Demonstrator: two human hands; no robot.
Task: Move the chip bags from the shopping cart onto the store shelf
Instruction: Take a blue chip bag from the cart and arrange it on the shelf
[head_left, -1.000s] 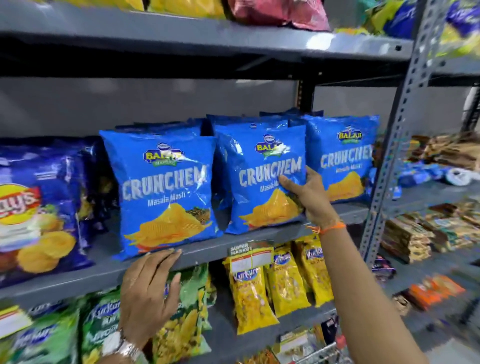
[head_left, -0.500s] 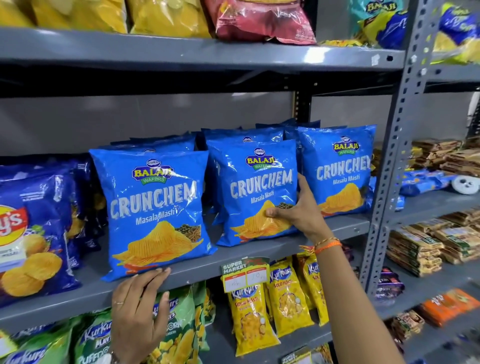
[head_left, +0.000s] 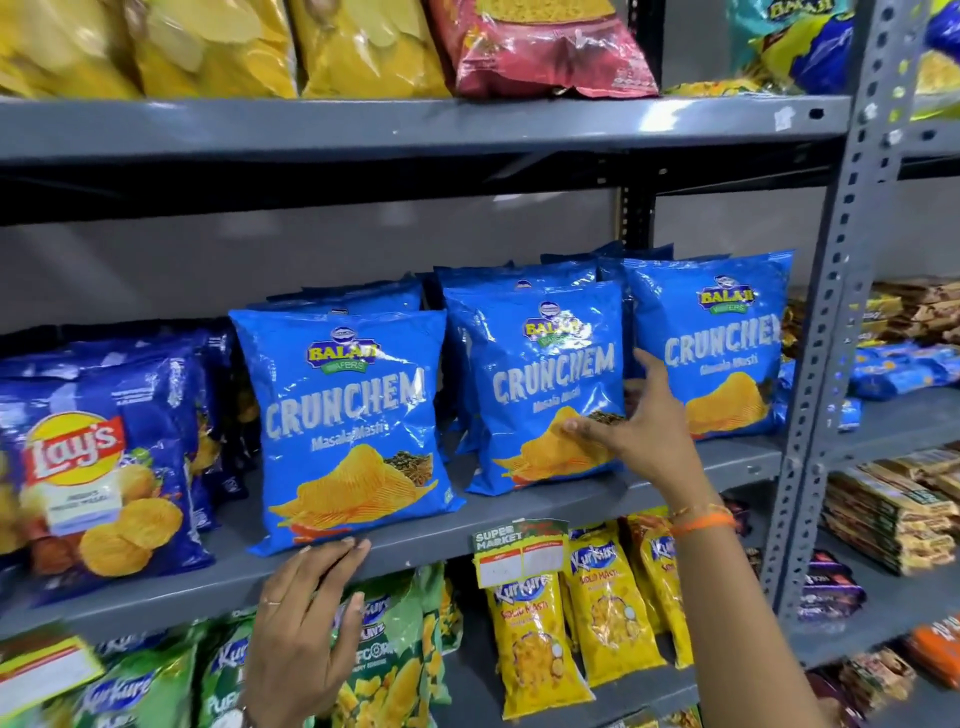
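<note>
Three blue Crunchem chip bags stand upright in a row on the grey middle shelf: a left bag, a middle bag and a right bag, with more blue bags behind them. My right hand lies against the lower right front of the middle bag, fingers spread to the left and thumb pointing up; it grips nothing. My left hand is open below the left bag, its fingertips touching the shelf's front lip. The shopping cart is out of view.
Dark blue Lay's bags fill the shelf's left end. Yellow and red bags sit on the shelf above, green Kurkure bags and yellow Kurkure packs below. A price tag hangs from the lip. A grey upright post bounds the right.
My right hand has slid down from the middle bag's right edge onto its lower front and opened flat. My left hand stays at the shelf lip. The view has tilted upward.
</note>
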